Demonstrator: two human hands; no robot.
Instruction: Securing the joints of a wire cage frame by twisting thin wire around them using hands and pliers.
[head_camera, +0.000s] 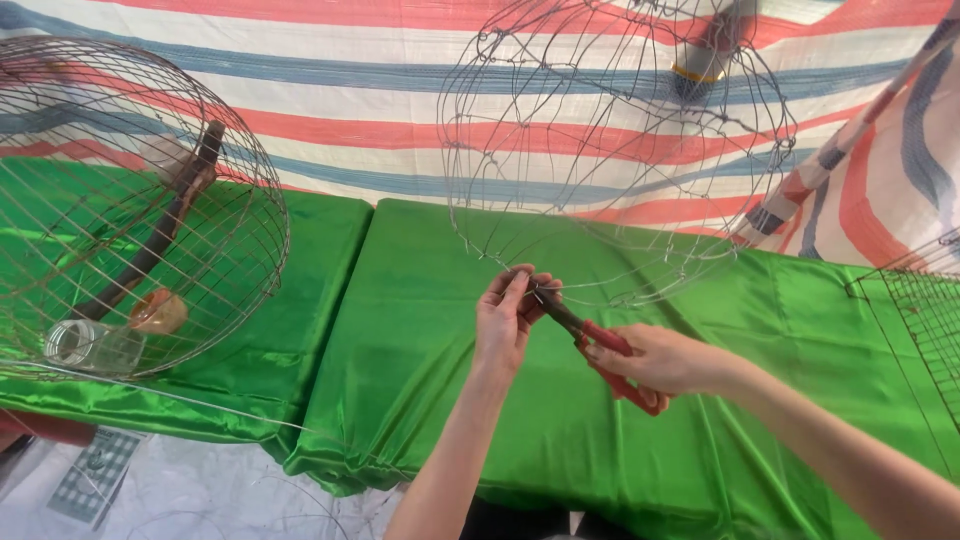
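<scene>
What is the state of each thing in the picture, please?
Left hand: closed, pinching the rim wire of the wire frame.
Right hand: closed around the red pliers handles.
Pliers: held, tip at the wire by the left fingers.
Wire frame: upright, unfinished, open mesh, on the green cloth.
Round cage: lying on its side on the green cloth, stick and jar inside.
Jar: lying on its side, looks empty.
Green cloth: spread, wrinkled.
</scene>
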